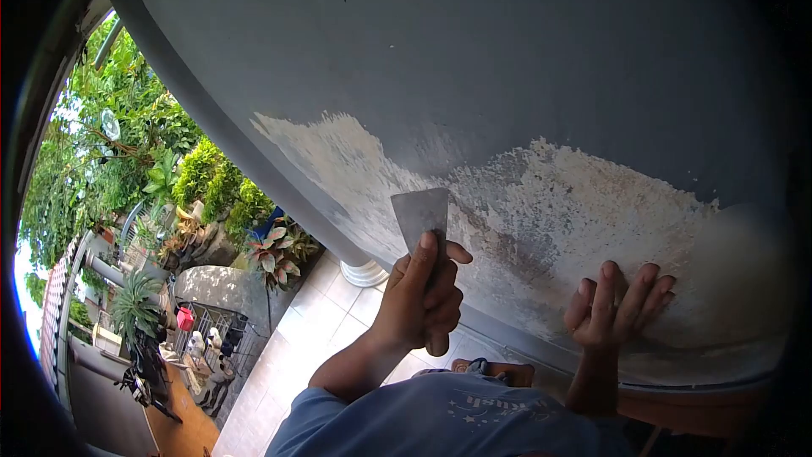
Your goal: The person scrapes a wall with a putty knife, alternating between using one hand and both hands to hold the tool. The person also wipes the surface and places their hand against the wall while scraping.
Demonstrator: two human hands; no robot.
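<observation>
At wall (507, 51), 6 o'clock | left hand (420, 300) fingers clamp scraper (420, 218), forefinger pressing blade flat onto flaking patch (575, 220) | right hand (616, 309) fingers spread, bracing at 4 o'clock.

Grey wall (524, 42) with a scraped pale patch (592, 228), scraper blade (420, 213) flat against it.

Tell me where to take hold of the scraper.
Take the scraper by its handle, coming from below, as the left hand does. Its flat blade points up against the wall, so only the handle end offers a grip.
</observation>
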